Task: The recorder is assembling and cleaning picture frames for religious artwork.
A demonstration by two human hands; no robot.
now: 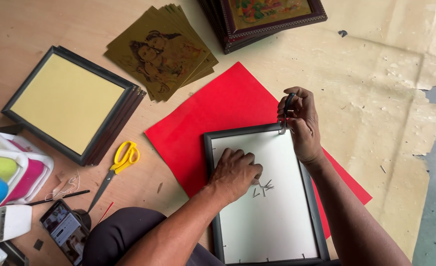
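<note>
Under my left hand (235, 172) the frame (209, 162) has a smooth, matt black rim and a plain white, matt backing board (272, 221). Small metal pins (263, 187) lie on it, dull grey. My right hand (299, 123) grips a dark tool (287, 111), faintly glossy. The red sheet (218, 108) beneath looks like smooth paper. The brown paper (385, 98) covering the floor is creased, torn and rough. The scissors (117, 170) have glossy yellow plastic handles.
</note>
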